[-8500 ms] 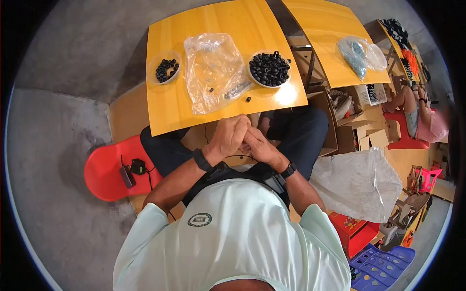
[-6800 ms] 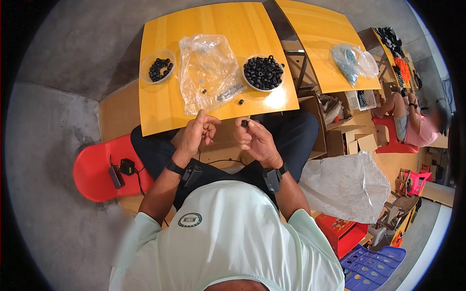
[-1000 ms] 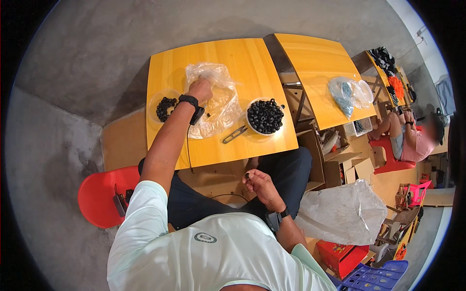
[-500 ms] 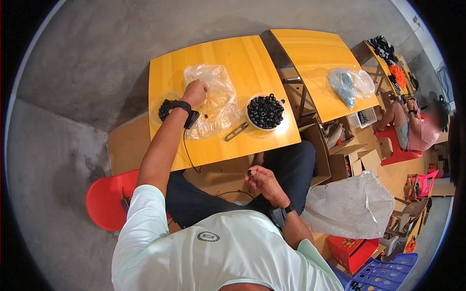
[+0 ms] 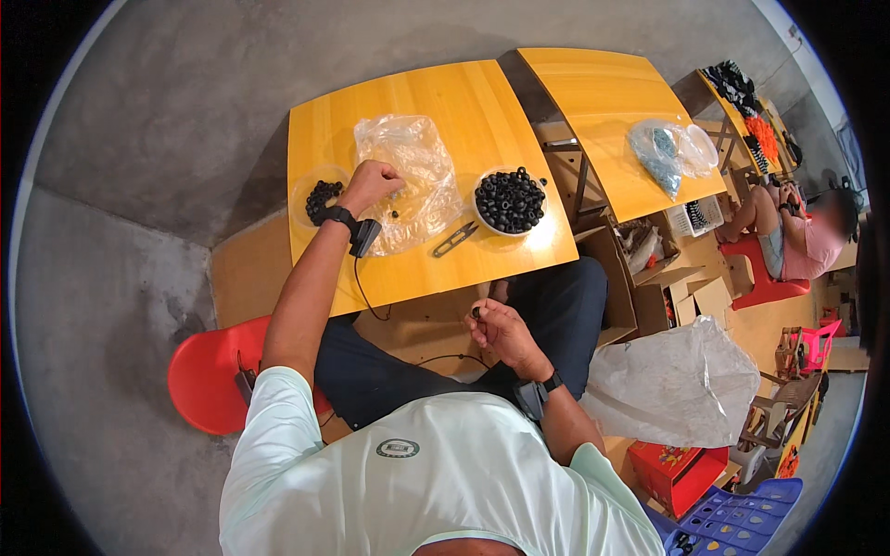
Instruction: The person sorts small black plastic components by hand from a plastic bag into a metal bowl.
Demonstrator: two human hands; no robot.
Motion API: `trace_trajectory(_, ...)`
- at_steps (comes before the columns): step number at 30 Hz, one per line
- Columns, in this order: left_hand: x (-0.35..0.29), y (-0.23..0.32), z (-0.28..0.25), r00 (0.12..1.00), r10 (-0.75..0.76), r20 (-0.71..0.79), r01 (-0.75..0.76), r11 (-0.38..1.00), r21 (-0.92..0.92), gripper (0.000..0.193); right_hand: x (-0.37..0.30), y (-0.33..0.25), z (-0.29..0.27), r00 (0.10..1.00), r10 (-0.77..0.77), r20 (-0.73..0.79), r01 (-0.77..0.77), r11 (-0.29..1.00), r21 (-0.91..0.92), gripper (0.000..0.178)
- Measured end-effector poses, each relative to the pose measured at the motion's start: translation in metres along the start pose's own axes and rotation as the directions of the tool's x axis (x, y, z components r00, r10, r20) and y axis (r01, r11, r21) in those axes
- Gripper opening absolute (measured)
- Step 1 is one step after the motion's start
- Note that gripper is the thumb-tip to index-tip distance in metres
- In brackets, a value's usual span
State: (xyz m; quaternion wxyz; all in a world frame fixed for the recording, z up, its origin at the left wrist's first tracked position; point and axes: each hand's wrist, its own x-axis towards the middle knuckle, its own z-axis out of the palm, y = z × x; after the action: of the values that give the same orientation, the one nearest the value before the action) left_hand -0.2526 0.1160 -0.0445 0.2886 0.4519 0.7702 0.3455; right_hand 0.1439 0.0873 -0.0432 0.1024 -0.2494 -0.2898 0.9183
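My left hand (image 5: 372, 185) is over a clear plastic bag (image 5: 425, 176) lying flat on the yellow table, its fingertips pinched together; whatever is between them is too small to name. Above my lap, my right hand (image 5: 508, 338) grips a small round black bead-like piece (image 5: 476, 312) between thumb and fingers. A white bowl (image 5: 476, 211) heaped with similar black pieces (image 5: 510, 199) stands on the right of the bag. Beside my left wrist, a clear shallow dish (image 5: 298, 196) contains more black pieces (image 5: 322, 198). Thread snips (image 5: 455, 239) lie between the bag and the bowl.
To the right is a second yellow table (image 5: 603, 102) carrying a plastic bag of bluish-grey pieces (image 5: 660, 162). Cardboard boxes (image 5: 700, 298), a whitish sack (image 5: 672, 385) and a red box (image 5: 675, 474) sit beside me. Farther right, a person (image 5: 807, 246) sits on a red stool.
My left hand has drawn slightly toward me over the bag, still pinched. My right hand has risen a little with the black bead-like piece. The whole view has shifted slightly.
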Motion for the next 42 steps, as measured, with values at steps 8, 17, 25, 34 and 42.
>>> trace_trajectory(8, -0.012, -0.004, 0.003, 0.997, -0.013, -0.08, 0.001, 0.989, -0.151, 0.012, 0.002, 0.006, 0.002, 1.0, 0.027, 0.011, -0.026, 0.999, -0.021, 0.016)
trace_trajectory(17, -0.029, -0.003, 0.022, 0.948, 0.237, -0.21, -0.165, 0.936, 0.311, 0.009, 0.003, 0.011, -0.001, 0.999, 0.031, 0.037, -0.032, 0.999, 0.037, 0.011)
trace_trajectory(25, -0.022, 0.006, 0.039, 0.952, 0.265, -0.157, -0.144, 0.834, 0.532, 0.009, 0.0, 0.009, 0.0, 0.999, 0.031, 0.045, -0.031, 0.999, 0.006, 0.011)
trace_trajectory(34, -0.061, 0.043, 0.04, 0.875, 0.436, -0.212, -0.313, 0.843, 0.438, 0.007, -0.001, -0.001, 0.006, 0.993, -0.098, 0.073, 0.098, 0.995, 0.004, 0.02)
trace_trajectory(42, -0.201, 0.123, 0.059, 0.96, 0.278, 0.041, -0.252, 0.915, -0.314, 0.001, 0.003, -0.009, 0.017, 0.967, -0.114, 0.227, 0.111, 0.993, 0.027, 0.02)
